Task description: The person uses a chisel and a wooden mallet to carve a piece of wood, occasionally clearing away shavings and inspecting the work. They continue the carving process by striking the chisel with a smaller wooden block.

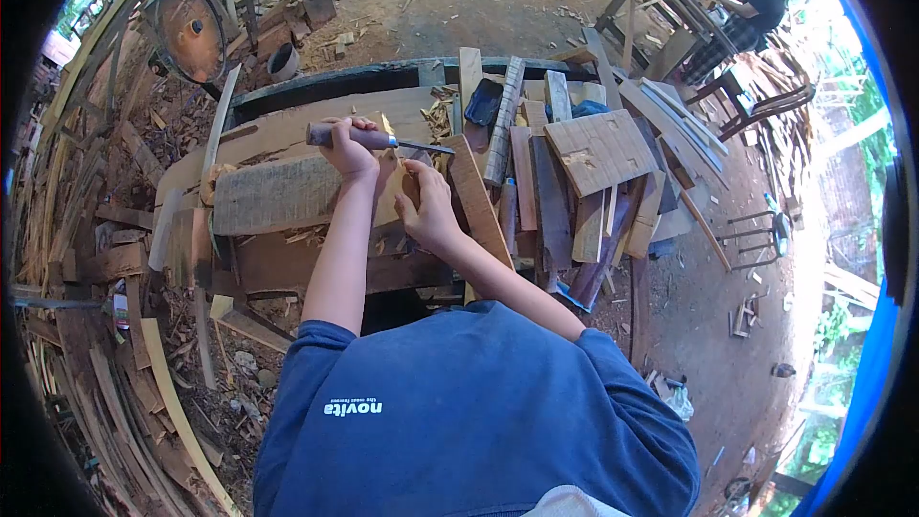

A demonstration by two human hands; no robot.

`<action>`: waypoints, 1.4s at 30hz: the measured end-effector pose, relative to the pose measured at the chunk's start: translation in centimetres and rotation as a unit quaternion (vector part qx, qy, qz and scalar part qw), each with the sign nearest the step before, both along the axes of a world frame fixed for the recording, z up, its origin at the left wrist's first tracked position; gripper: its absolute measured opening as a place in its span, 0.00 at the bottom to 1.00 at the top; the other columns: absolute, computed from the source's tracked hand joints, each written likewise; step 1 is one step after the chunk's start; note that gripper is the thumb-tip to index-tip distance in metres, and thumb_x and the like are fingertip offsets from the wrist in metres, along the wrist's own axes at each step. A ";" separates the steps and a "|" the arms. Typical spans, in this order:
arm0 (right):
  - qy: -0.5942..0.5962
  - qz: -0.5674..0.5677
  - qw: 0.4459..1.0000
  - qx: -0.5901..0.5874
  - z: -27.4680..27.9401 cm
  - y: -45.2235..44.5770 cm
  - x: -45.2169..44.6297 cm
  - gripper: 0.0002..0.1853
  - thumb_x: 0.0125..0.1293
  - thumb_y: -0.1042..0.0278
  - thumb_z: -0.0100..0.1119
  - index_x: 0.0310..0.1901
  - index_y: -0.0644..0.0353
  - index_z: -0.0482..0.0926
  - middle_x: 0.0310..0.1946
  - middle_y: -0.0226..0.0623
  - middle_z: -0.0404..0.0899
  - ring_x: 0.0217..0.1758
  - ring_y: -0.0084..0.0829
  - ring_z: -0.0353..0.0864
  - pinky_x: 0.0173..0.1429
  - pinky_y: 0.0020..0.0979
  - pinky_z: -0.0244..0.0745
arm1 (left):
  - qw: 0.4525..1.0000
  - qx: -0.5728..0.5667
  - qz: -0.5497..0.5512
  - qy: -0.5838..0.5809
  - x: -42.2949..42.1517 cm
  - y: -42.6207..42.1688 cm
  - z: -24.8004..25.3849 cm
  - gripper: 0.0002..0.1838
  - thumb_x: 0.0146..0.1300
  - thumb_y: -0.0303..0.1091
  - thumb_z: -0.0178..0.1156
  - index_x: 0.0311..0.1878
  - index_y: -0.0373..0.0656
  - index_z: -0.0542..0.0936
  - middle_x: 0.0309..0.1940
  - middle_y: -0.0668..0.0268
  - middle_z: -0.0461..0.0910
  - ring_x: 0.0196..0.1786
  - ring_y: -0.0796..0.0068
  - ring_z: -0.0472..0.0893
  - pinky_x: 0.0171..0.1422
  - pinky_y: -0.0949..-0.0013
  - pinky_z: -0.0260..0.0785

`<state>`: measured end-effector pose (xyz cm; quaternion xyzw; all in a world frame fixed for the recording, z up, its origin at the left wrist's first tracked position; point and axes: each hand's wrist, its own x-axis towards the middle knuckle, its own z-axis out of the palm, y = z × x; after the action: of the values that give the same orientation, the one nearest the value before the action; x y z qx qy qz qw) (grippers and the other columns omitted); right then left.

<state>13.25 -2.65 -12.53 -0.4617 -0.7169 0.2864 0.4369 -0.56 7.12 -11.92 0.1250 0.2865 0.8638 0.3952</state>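
Observation:
My left hand (pixel 353 151) is wrapped round the wooden handle of a chisel (pixel 423 146), whose dark metal blade points right. A bright metal ferrule shows where handle and blade meet. To the right, my right hand (pixel 429 206) is held low with its thumb and fingers apart, its fingertips at the edge of a pale piece of wood (pixel 386 193) just below the blade. Whether those fingers press on the wood is hard to make out. A thick, weathered wooden block (pixel 278 195) lies left of my hands on the workbench (pixel 316 115).
Many boards and offcuts are heaped on the right, with a pale mortised board (pixel 601 151) on top and a dark blue tray (pixel 484 101) behind. A round-framed fan (pixel 190 33) stands far left. Another person (pixel 761 14) works at the back right, near a chair (pixel 742 101).

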 end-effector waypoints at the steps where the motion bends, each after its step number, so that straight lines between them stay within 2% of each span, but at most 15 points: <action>1: -0.006 0.008 1.000 -0.004 0.1 0.0 0.1 0.29 0.58 0.74 0.63 0.62 0.61 0.66 0.55 0.50 0.72 0.62 0.49 0.68 0.68 0.43 0.60 | 1.000 0.000 0.001 0.000 0.1 -0.1 0.2 0.11 0.55 0.24 0.54 0.40 0.46 0.64 0.22 0.62 0.70 0.24 0.67 0.73 0.33 0.61 0.74; 9: -0.013 0.015 1.000 -0.009 0.4 -0.2 -0.1 0.31 0.60 0.74 0.60 0.65 0.61 0.63 0.57 0.51 0.71 0.64 0.49 0.67 0.70 0.43 0.57 | 1.000 -0.001 0.011 -0.002 0.3 -0.1 0.3 0.12 0.56 0.24 0.54 0.40 0.45 0.64 0.22 0.63 0.70 0.24 0.68 0.73 0.33 0.63 0.74; 17: -0.022 0.012 0.999 -0.032 0.3 -0.3 -0.1 0.32 0.60 0.74 0.58 0.67 0.64 0.61 0.61 0.54 0.68 0.69 0.51 0.64 0.73 0.43 0.53 | 1.000 -0.007 -0.005 -0.009 0.0 0.1 0.0 0.11 0.56 0.24 0.54 0.39 0.45 0.64 0.23 0.62 0.70 0.25 0.68 0.73 0.34 0.63 0.74; 25: -0.005 0.030 0.998 -0.047 0.8 0.2 -0.1 0.35 0.58 0.74 0.58 0.68 0.62 0.60 0.62 0.53 0.68 0.69 0.50 0.63 0.74 0.44 0.52 | 1.000 -0.015 0.006 -0.015 0.3 -0.1 0.3 0.10 0.56 0.24 0.54 0.39 0.45 0.65 0.23 0.63 0.70 0.26 0.70 0.73 0.34 0.64 0.73; 28: -0.067 0.011 0.996 -0.059 0.8 0.6 -0.5 0.32 0.58 0.74 0.57 0.66 0.60 0.62 0.61 0.52 0.69 0.68 0.50 0.63 0.72 0.44 0.52 | 1.000 0.003 -0.005 -0.027 0.5 -0.4 0.7 0.10 0.56 0.24 0.55 0.39 0.46 0.65 0.23 0.64 0.70 0.25 0.72 0.72 0.34 0.65 0.73; 32: -0.071 0.029 0.996 -0.047 0.2 0.5 -0.7 0.26 0.59 0.76 0.56 0.60 0.60 0.66 0.60 0.49 0.70 0.67 0.49 0.64 0.71 0.44 0.53 | 0.999 0.009 -0.001 -0.043 0.3 -0.2 0.5 0.12 0.56 0.24 0.56 0.40 0.47 0.65 0.24 0.64 0.71 0.25 0.71 0.73 0.31 0.64 0.73; 38: -0.023 0.033 0.999 -0.015 -1.1 0.3 0.3 0.22 0.59 0.78 0.57 0.56 0.62 0.67 0.61 0.49 0.70 0.63 0.48 0.68 0.66 0.42 0.62 | 1.000 0.003 0.007 -0.006 0.4 -0.3 0.5 0.09 0.56 0.25 0.55 0.39 0.47 0.67 0.23 0.63 0.70 0.23 0.68 0.73 0.30 0.61 0.74; 40: 0.125 0.061 0.986 -0.094 -2.3 0.9 0.2 0.22 0.58 0.76 0.58 0.55 0.62 0.68 0.60 0.50 0.71 0.62 0.49 0.67 0.67 0.45 0.58 | 1.000 -0.001 0.011 0.002 0.4 -0.4 0.5 0.09 0.56 0.25 0.55 0.38 0.46 0.67 0.23 0.63 0.70 0.23 0.68 0.73 0.30 0.60 0.74; 41: 0.124 0.064 0.986 -0.095 -1.4 0.7 0.3 0.22 0.58 0.76 0.58 0.55 0.62 0.68 0.60 0.50 0.71 0.62 0.49 0.67 0.67 0.45 0.58 | 1.000 -0.003 0.009 0.012 0.4 -0.4 0.6 0.09 0.56 0.25 0.55 0.38 0.46 0.66 0.23 0.63 0.70 0.23 0.68 0.73 0.30 0.60 0.74; 42: 0.066 0.048 0.991 -0.105 0.3 0.4 0.4 0.23 0.58 0.76 0.58 0.57 0.63 0.68 0.61 0.51 0.70 0.63 0.50 0.67 0.68 0.45 0.58 | 1.000 0.004 0.013 0.029 0.3 -0.4 0.6 0.09 0.56 0.26 0.56 0.37 0.45 0.66 0.23 0.63 0.70 0.23 0.68 0.73 0.30 0.59 0.74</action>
<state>13.66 -2.24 -12.19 -0.4502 -0.6738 0.4102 0.4184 -0.31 6.68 -11.32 0.1478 0.2956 0.8659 0.3754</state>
